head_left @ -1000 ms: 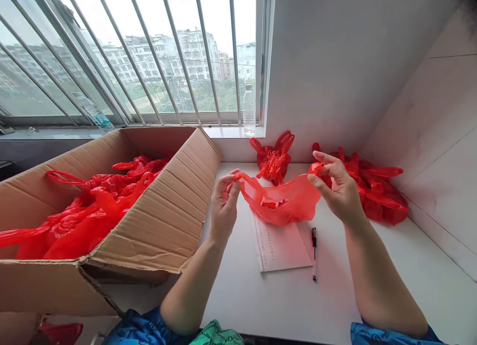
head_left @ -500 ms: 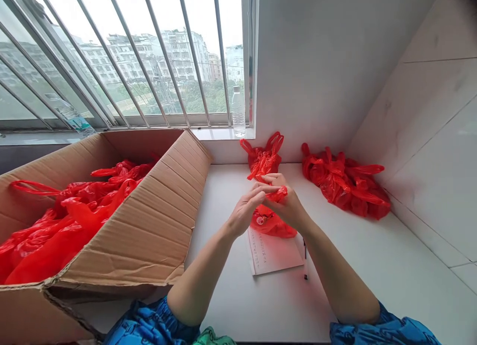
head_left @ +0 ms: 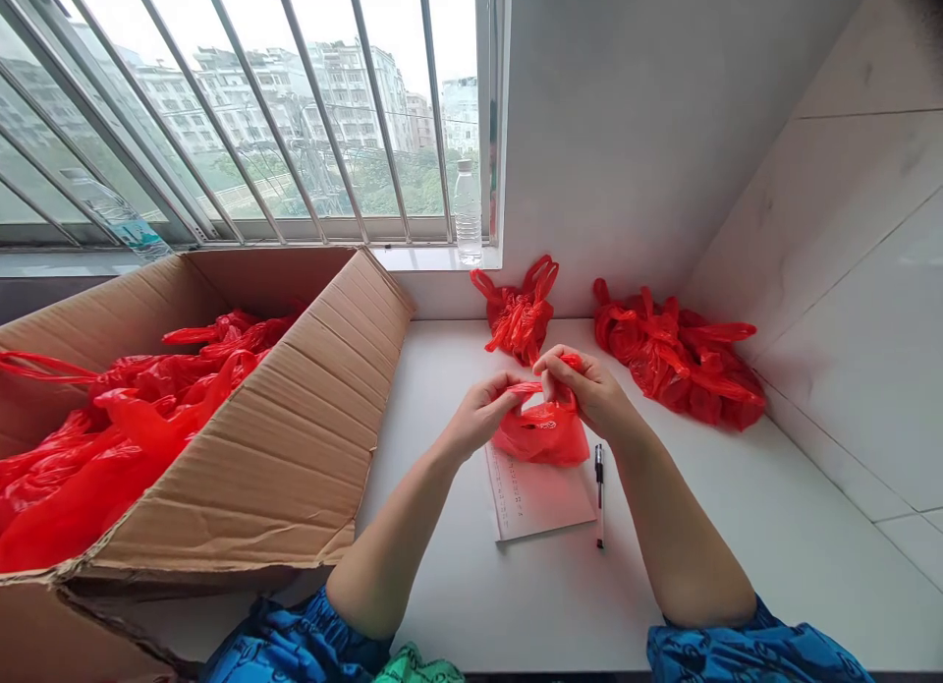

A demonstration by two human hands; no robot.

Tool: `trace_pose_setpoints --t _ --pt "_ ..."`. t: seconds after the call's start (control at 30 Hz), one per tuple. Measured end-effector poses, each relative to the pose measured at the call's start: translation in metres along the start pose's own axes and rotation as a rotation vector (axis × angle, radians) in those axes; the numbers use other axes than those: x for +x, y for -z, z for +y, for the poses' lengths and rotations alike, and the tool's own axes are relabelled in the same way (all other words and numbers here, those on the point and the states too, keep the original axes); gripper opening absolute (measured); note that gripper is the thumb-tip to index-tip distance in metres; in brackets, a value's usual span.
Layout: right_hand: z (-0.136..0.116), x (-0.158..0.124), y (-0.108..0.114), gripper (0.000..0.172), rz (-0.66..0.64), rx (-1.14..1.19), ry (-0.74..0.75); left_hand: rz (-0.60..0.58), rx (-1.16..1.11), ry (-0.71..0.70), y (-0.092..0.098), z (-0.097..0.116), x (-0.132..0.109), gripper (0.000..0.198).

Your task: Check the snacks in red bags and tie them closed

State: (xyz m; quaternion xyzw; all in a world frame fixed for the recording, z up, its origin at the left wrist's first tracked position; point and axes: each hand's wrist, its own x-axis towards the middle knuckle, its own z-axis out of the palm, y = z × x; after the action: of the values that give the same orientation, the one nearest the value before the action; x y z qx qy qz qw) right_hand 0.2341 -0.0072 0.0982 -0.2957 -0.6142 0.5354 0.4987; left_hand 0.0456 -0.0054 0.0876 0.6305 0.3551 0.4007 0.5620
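A small red plastic bag [head_left: 546,439] rests over the top of a paper sheet with writing [head_left: 545,504], its upper part between my hands. My left hand [head_left: 482,413] pinches one handle of the bag from the left. On the other side, my right hand [head_left: 585,388] grips the bag's opposite handle with bent fingers. Something small and pale shows faintly through the bag's plastic; I cannot make it out. Just right of the paper lies a black-capped pen [head_left: 599,496], touched by neither hand.
At left stands a large cardboard box [head_left: 295,398] holding several red plastic bags [head_left: 169,408]. Against the back wall sit a tied red bag [head_left: 520,314] and a bigger red bundle [head_left: 678,359]. Clear bottles [head_left: 468,214] stand at the barred window. A tiled wall [head_left: 869,319] bounds the right.
My hands, close together over the bag before, have drawn apart and hold its handles on either side. The pen shows more fully. The view has shifted slightly.
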Motion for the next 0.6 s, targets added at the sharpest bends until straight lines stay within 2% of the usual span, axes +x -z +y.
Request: trace_pose_setpoints --t 0.1,0.2,0.27,0.37,0.47,0.53,0.6 --pt "-0.003 -0.003 0.002 0.018 -0.055 -0.379 0.079 0.074 -0.152 0.032 0.003 0.001 0.000 0.022" --pt "0.001 -0.004 -0.006 0.016 0.074 -0.759 0.242 0.030 -0.327 0.085 0.004 -0.001 0.000 0.036" --pt "0.006 -0.003 -0.011 0.012 0.157 -0.927 0.306 -0.023 -0.397 0.123 0.005 -0.003 -0.001 0.043" --pt "0.013 -0.003 -0.015 0.004 0.189 -1.041 0.359 -0.064 -0.379 0.166 0.006 -0.006 -0.003 0.037" --pt "0.016 -0.005 -0.013 0.012 0.173 -1.128 0.426 -0.053 -0.313 0.190 0.006 -0.006 -0.006 0.033" --pt "0.018 -0.009 -0.009 0.018 0.158 -1.193 0.480 0.000 -0.268 0.161 0.007 -0.006 -0.007 0.035" --pt "0.021 -0.015 -0.004 0.024 0.150 -1.229 0.514 0.110 -0.208 0.095 0.011 -0.011 -0.006 0.035"
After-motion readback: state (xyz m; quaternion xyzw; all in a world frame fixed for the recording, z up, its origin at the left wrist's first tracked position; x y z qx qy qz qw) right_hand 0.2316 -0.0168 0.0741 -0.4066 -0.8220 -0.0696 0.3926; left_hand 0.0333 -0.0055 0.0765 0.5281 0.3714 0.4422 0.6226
